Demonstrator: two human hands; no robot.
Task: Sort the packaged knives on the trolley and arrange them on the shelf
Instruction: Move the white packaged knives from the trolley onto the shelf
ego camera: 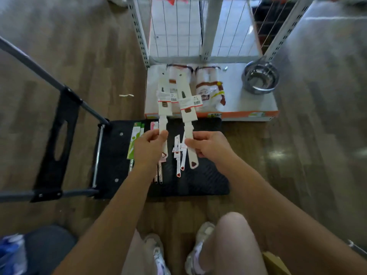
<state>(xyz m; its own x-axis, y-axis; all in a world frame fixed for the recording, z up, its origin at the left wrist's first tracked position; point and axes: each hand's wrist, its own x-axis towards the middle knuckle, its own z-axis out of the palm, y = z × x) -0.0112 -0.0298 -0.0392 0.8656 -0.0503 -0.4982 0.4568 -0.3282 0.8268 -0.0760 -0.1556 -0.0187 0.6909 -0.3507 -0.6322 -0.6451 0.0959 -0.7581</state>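
My left hand [150, 146] grips the handle of a white packaged knife [164, 96], its card sleeve pointing away toward the shelf. My right hand [208, 144] holds a second white packaged knife [187, 100] the same way, tilted slightly left. Both knives hang above the far edge of the black trolley deck [202, 179]. On the deck lie more packaged knives: a green-carded one [134, 141] at the left, a pink one [153, 126] partly hidden by my left hand, and small white ones [179, 155] between my hands. The low white shelf [248, 100] lies just beyond.
On the shelf rest two bagged packs [210, 88] and a steel bowl set [260, 78] at the right. White slotted uprights [139, 32] and wire panels rise behind. The trolley's folded handle [59, 135] lies left on the wooden floor. My knee and shoes show below.
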